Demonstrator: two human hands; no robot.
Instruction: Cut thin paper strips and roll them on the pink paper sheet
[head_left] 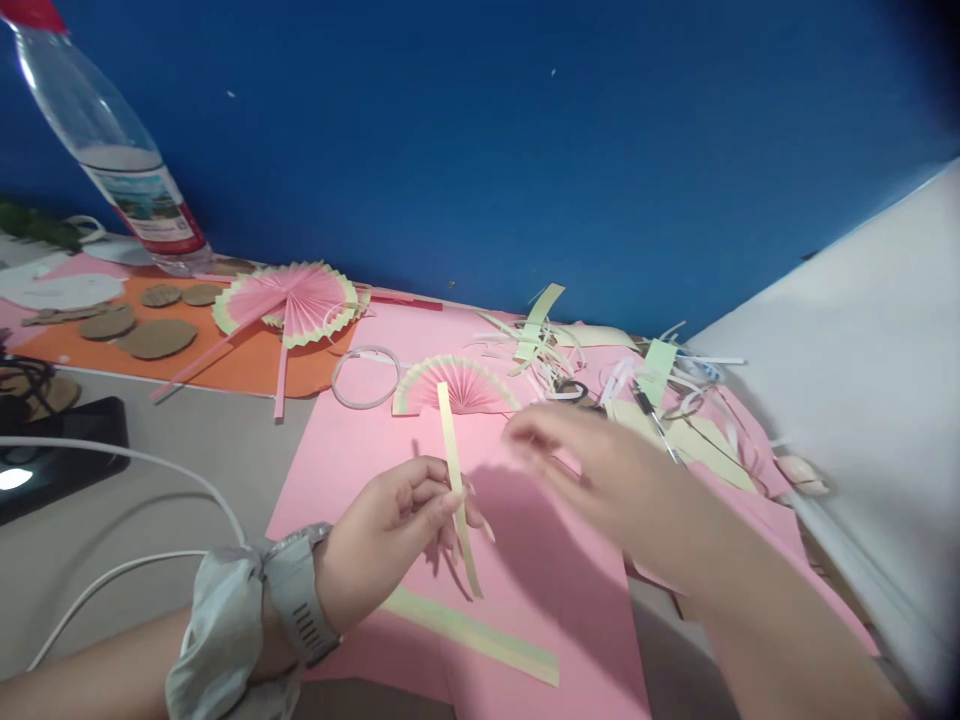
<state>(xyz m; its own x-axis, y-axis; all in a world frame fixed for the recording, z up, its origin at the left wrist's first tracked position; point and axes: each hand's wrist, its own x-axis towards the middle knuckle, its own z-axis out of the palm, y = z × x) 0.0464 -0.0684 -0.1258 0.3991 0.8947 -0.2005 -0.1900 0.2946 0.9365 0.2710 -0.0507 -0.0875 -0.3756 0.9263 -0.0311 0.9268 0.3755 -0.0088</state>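
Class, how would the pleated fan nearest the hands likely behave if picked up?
The fan probably feels light, since it looks like thin folded paper. Its many creases could let it flex or spread like an accordion, and may crush if pinched.

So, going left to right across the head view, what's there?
Clear red-capped plastic bottle, pink pleated paper fan with two handles, left hand holding narrow yellow paper strip, right hand, slim black-tipped pen.

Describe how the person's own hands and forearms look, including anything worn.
Both forearms show no sleeves. By the left hand, the wrist wears a grey watch strap with a row of slots, and behind it a gathered, pale grey fabric band. The right hand, slightly blurred, shows nothing worn.
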